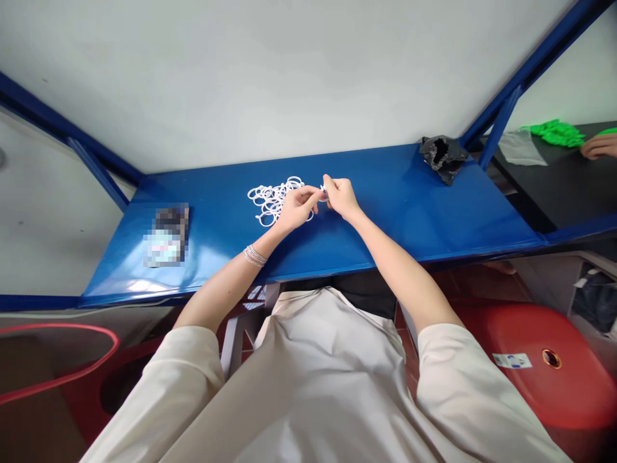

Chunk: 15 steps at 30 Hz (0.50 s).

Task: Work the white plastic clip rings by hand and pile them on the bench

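Note:
A loose pile of several white rings [268, 195] lies on the blue table [395, 212], toward the far wall. My left hand [297, 207] rests just right of the pile, its fingers pinched together. My right hand [341, 195] meets it fingertip to fingertip, also pinched. Between the two sets of fingertips sits a small white ring [322, 189], held by both hands just above the tabletop. A silver bracelet circles my left wrist.
A crumpled black bag [442, 156] stands at the table's far right corner. A blurred flat item [166, 235] lies at the left. Another person's hand [599, 146] and green pieces [558, 132] are on the black table to the right. A red stool [540, 360] stands below right.

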{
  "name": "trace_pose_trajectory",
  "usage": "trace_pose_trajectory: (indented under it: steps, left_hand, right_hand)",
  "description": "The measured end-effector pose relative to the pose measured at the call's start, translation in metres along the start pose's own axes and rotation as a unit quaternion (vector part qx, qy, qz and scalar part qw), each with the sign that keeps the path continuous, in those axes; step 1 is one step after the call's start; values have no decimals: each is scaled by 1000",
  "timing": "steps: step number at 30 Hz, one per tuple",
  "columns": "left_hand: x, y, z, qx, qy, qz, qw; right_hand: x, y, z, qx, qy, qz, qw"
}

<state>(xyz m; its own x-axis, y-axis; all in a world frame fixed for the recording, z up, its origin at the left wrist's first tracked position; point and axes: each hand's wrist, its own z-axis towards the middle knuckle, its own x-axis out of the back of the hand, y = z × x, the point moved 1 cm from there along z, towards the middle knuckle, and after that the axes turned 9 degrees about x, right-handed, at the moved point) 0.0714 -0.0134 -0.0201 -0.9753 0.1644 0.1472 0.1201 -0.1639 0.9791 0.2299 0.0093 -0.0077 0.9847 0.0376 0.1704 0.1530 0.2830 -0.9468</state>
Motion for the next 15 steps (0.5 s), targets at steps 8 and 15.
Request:
trace_pose_trajectory:
  steps: [8,15]
  left_hand:
    - [7,4,-4,-39,53,42,997]
    - [7,3,-3,-49,65,42,996]
  right_hand:
    - [3,-13,-1,77,-5,-103,992]
    - [3,-12,-2,74,-17,-115,990]
